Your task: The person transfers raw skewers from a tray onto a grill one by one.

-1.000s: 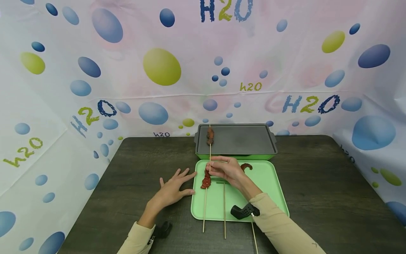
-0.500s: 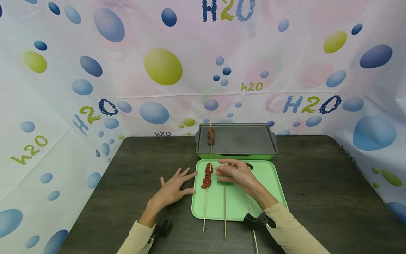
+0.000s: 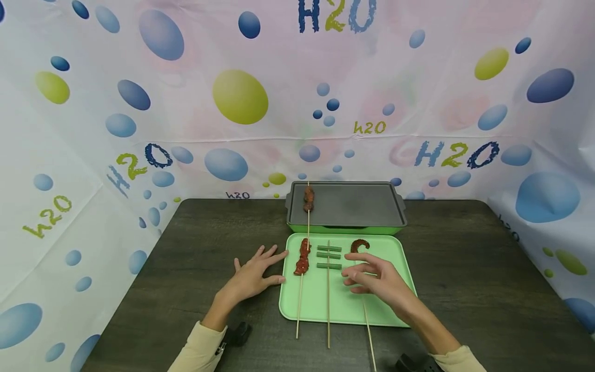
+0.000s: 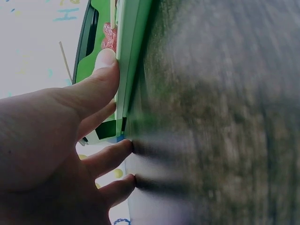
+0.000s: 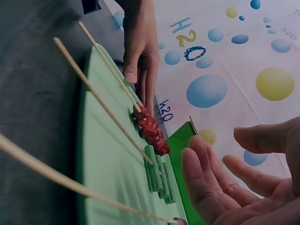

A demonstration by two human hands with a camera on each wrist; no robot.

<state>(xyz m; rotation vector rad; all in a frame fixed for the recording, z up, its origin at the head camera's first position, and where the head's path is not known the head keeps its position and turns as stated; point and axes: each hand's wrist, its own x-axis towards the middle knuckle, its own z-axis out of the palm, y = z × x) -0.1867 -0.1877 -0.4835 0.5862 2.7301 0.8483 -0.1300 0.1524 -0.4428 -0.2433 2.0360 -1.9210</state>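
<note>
My left hand [image 3: 251, 279] is spread flat at the left edge of a light green tray [image 3: 344, 309], its thumb and forefinger touching the rim. In the left wrist view its fingertips [image 4: 125, 146] rest on the table. Over the tray's right half hovers my right hand [image 3: 383, 284], fingers loosely bent, holding nothing. Three skewers lie on the tray: one with red meat pieces [image 3: 303, 257], one with short green stalks [image 3: 329, 266], and one with a curled brown tentacle [image 3: 360, 244], partly hidden under the right hand. A browned meat skewer [image 3: 309, 199] lies across the grill plate [image 3: 358, 204].
Behind the tray stands the green-based grill, against a backdrop [image 3: 395, 93] printed with coloured bubbles. The dark wooden table [image 3: 465, 268] extends to both sides. Several skewer sticks overhang the tray's front edge, and the grill skewer's stick reaches over the tray.
My right hand has released the stick of the meat skewer on the grill and moved right and back towards me, uncovering the green stalks. My left hand has stayed in place.
</note>
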